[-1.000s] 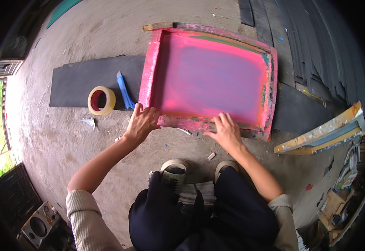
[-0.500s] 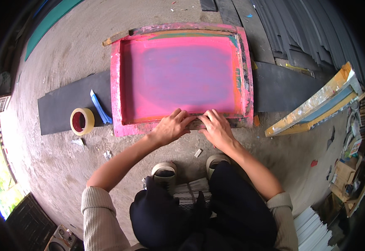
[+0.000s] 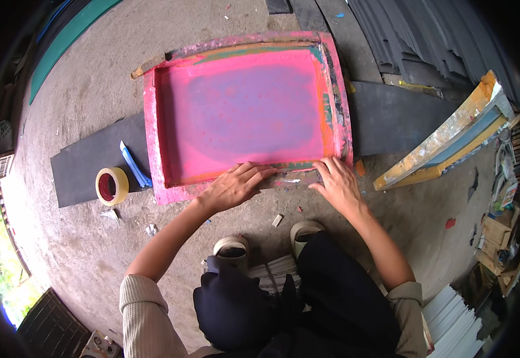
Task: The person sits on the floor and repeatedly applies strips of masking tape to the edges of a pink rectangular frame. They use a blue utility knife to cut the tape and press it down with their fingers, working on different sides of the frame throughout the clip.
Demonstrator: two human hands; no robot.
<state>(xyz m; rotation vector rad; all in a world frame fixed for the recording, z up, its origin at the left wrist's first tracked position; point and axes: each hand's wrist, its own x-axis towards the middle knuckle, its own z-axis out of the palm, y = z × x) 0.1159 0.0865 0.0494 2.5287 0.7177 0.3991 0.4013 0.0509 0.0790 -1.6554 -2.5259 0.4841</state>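
Grey concrete floor point(image 3: 93, 107); rectangular paint-stained pink frame with purple panel point(image 3: 242, 110) lies just ahead, long axis left-right; left hand point(image 3: 231, 188) and right hand point(image 3: 340, 188) both touch its near rail point(image 3: 290, 177); fingers point(image 3: 252, 172) bent; cannot tell whether gripping

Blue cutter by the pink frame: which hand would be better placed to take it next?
Probably the left hand: it rests on the near edge of the pink frame, closer to the blue cutter. The right hand is farther along that edge.
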